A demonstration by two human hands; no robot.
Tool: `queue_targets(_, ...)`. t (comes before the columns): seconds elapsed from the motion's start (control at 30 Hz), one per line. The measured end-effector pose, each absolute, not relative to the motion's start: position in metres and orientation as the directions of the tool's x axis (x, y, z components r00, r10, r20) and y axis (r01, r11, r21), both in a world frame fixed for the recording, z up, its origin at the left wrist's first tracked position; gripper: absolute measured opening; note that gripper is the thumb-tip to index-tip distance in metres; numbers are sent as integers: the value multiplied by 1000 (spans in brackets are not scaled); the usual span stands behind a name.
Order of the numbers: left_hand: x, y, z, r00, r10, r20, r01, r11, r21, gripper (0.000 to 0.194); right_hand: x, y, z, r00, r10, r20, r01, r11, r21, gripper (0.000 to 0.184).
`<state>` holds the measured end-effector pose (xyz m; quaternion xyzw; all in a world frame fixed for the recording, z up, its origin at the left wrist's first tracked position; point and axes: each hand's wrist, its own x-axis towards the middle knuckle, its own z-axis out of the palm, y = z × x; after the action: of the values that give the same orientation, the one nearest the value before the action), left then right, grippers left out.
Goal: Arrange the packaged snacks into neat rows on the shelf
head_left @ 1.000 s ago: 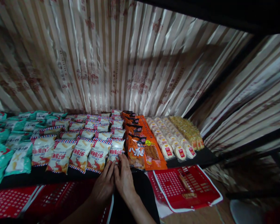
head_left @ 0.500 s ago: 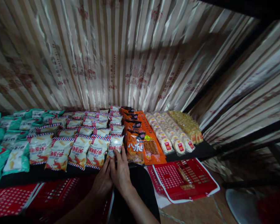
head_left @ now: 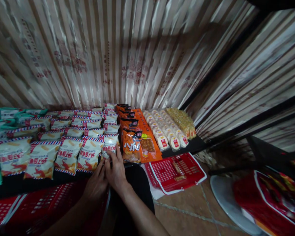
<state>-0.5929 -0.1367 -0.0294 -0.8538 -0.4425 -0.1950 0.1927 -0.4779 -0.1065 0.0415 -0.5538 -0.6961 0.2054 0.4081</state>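
Observation:
My right hand (head_left: 116, 170) lies with fingers stretched over the lower edge of a white snack packet with red lettering (head_left: 109, 144) at the front of a black shelf (head_left: 194, 146). My left hand (head_left: 96, 184) sits right beside it. Its fingers reach flat toward the same packet's bottom corner and touch the right hand. Neither hand grips anything that I can see. Several like white packets (head_left: 66, 154) lie in rows to the left. An orange packet (head_left: 130, 147) stands just right of my hands.
Flat orange packs (head_left: 147, 147), rows of round white biscuits (head_left: 166, 137) and yellow biscuits (head_left: 183, 121) fill the shelf's right end. Teal packets (head_left: 5, 114) lie far left. Red baskets (head_left: 177, 168) (head_left: 39, 206) sit below the shelf. A white round object (head_left: 226, 200) and red package (head_left: 272, 196) lie on the floor.
The view has swung right and down, so the shelf sits further left and the floor items at the right have come into sight. Both hands stay on the same packet.

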Motion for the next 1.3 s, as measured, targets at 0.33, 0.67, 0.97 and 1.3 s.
queue_targets(0.33,-609,-131,-27,626,652,427,757,-640,-132,47,-477,-99,50,-54,950,307,561,283,-778,26)
queue_targets(0.67,-601,-131,-15,573,645,505,795,-587,-152,41,-476,-99,52,-76,952,296,523,291,-801,27)
queue_targets(0.97,-596,-110,65,431,756,493,872,-490,-10,30,-473,-87,64,-40,935,351,454,330,-827,21)
queue_targets(1.3,-609,-19,110,312,864,395,912,-390,132,28,-478,-56,62,1,950,314,453,279,-847,43)
